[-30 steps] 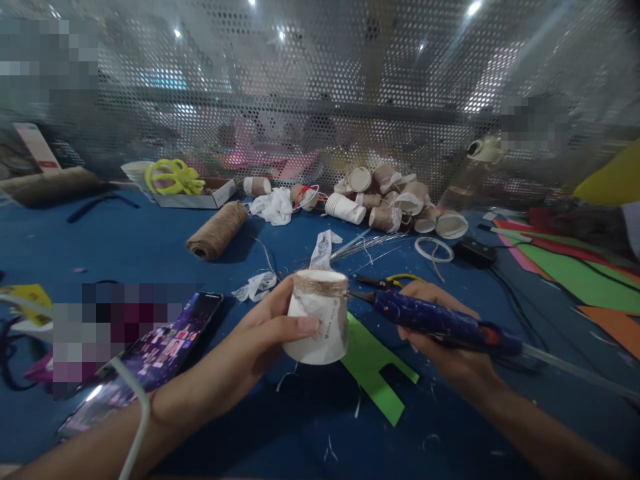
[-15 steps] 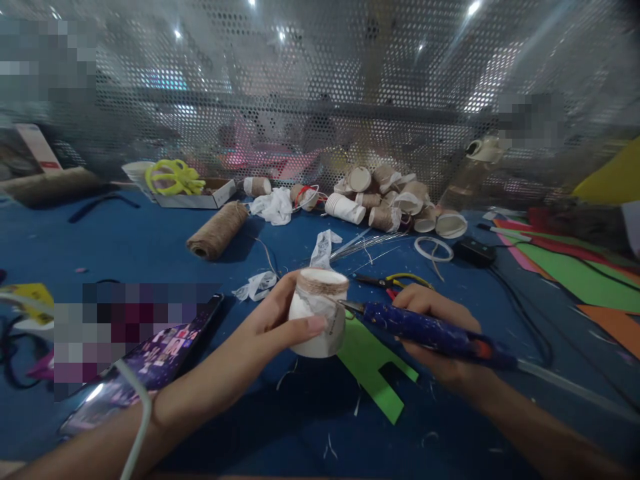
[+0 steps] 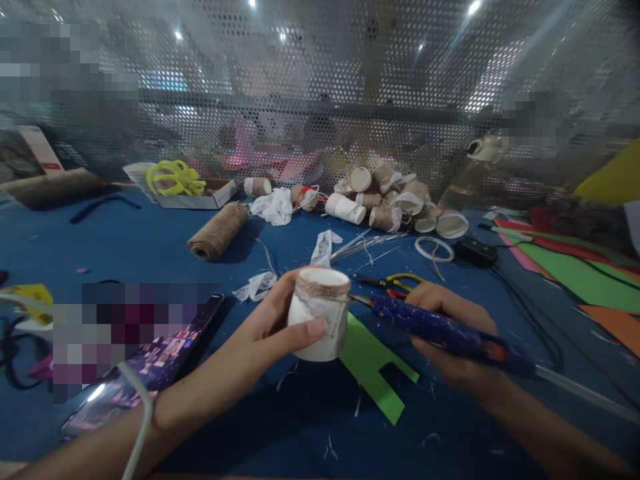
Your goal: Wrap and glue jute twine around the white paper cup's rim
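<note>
My left hand [image 3: 273, 330] is closed round a small white paper cup [image 3: 320, 320], held bottom-up above the blue table. A band of brown twine wraps the cup's upper end. My right hand [image 3: 450, 327] grips a blue glue gun [image 3: 440, 330], its nozzle touching the cup's right side just under the twine band. A clear glue stick juts from the back of the gun toward the right.
A green foam cut-out [image 3: 373, 367] lies under the cup. A twine spool [image 3: 217, 230] and a pile of cups [image 3: 390, 200] sit farther back by the perforated metal screen. A phone [image 3: 150, 363] lies at left, pliers [image 3: 395, 283] behind my right hand, coloured sheets [image 3: 575, 273] at right.
The glue gun's nozzle pushed left onto the cup half a second ago, then drew back slightly right and up. The cup dipped a little and rose again.
</note>
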Demonstrator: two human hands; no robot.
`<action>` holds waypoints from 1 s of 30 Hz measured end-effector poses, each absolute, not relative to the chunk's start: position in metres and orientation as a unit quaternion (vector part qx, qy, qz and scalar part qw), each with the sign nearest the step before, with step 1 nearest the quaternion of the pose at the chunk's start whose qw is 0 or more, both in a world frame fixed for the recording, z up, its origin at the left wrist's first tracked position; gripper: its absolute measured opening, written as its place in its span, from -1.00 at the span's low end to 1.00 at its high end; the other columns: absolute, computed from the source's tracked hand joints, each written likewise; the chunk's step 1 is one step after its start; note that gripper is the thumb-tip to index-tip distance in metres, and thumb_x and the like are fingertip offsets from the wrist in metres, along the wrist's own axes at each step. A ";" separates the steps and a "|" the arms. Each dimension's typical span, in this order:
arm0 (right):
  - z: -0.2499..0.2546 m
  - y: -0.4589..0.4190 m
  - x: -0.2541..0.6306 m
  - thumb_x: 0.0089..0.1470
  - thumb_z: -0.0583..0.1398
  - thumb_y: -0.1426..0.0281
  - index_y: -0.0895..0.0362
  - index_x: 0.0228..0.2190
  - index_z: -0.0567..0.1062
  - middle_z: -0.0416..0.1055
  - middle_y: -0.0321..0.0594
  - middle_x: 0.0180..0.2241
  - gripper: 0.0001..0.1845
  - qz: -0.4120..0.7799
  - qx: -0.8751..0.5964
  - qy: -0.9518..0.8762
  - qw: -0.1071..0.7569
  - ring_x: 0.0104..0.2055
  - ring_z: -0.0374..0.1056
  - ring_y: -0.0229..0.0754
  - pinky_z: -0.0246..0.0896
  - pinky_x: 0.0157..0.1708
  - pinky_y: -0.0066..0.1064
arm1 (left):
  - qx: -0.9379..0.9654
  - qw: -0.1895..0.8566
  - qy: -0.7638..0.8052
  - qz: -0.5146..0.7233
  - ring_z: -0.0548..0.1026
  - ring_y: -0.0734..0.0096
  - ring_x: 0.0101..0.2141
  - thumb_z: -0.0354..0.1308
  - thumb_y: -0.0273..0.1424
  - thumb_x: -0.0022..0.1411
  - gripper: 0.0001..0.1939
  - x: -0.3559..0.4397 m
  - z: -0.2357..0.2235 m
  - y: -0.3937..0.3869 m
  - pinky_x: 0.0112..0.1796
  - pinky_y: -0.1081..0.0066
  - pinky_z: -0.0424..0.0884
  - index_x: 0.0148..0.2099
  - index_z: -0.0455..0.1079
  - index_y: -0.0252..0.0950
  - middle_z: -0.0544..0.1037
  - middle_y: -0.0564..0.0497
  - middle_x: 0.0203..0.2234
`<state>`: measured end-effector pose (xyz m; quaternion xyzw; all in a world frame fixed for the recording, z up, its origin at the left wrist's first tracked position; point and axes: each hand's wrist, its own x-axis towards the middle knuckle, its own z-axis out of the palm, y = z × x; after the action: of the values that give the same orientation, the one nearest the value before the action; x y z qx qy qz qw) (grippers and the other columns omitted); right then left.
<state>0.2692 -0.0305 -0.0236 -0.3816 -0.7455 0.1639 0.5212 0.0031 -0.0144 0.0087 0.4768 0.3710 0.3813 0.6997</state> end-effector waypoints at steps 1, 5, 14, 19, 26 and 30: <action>-0.024 -0.031 0.269 0.08 0.30 0.45 0.01 -0.47 0.38 0.37 -0.33 -0.49 -0.80 0.164 -0.383 -0.744 0.522 -0.47 0.32 -0.18 0.22 -0.43 -0.30 | 0.476 0.703 0.368 0.379 0.52 0.11 0.11 0.46 -0.24 0.19 -0.48 0.003 0.009 -0.015 0.02 0.36 0.39 0.17 0.46 -0.08 0.67 0.05 0.01; -0.021 -0.032 0.268 0.08 0.29 0.47 0.01 -0.47 0.38 0.36 -0.34 -0.50 -0.80 0.159 -0.389 -0.742 0.523 -0.48 0.32 -0.19 0.21 -0.45 -0.31 | 0.483 0.702 0.360 0.380 0.51 0.15 0.11 0.45 -0.24 0.22 -0.52 0.002 0.009 -0.015 0.02 0.39 0.37 0.16 0.47 -0.07 0.67 0.06 0.00; -0.017 -0.034 0.265 0.09 0.29 0.51 0.03 -0.49 0.28 0.25 -0.38 -0.54 -0.71 0.124 -0.381 -0.758 0.514 -0.54 0.22 -0.25 0.13 -0.52 -0.34 | 0.500 0.692 0.342 0.392 0.52 0.25 0.07 0.45 -0.28 0.25 -0.57 0.003 0.003 -0.012 0.01 0.44 0.38 0.14 0.49 -0.06 0.66 0.13 -0.02; -0.019 -0.035 0.265 0.10 0.30 0.51 0.03 -0.49 0.26 0.24 -0.39 -0.53 -0.68 0.111 -0.386 -0.762 0.507 -0.53 0.20 -0.26 0.10 -0.53 -0.34 | 0.518 0.695 0.323 0.381 0.51 0.32 0.08 0.42 -0.27 0.29 -0.57 0.000 -0.002 -0.010 0.02 0.47 0.38 0.17 0.46 -0.03 0.64 0.15 0.02; -0.022 -0.036 0.266 0.11 0.27 0.53 0.03 -0.49 0.25 0.22 -0.39 -0.52 -0.69 0.101 -0.408 -0.748 0.514 -0.52 0.19 -0.25 0.09 -0.52 -0.32 | 0.520 0.677 0.339 0.396 0.51 0.34 0.05 0.42 -0.26 0.29 -0.58 0.001 0.000 -0.011 0.00 0.49 0.40 0.16 0.48 -0.02 0.63 0.17 -0.02; -0.024 -0.037 0.266 0.09 0.29 0.56 0.03 -0.47 0.26 0.23 -0.39 -0.51 -0.68 0.097 -0.405 -0.759 0.500 -0.53 0.21 -0.26 0.08 -0.53 -0.34 | 0.551 0.659 0.342 0.381 0.49 0.39 0.09 0.38 -0.26 0.35 -0.56 -0.001 -0.003 -0.010 0.04 0.52 0.38 0.22 0.40 0.02 0.60 0.20 0.04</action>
<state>0.2655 -0.0372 -0.0239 -0.4047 -0.7595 0.0973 0.4999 -0.0012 -0.0096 -0.0027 0.5509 0.3422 0.3808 0.6592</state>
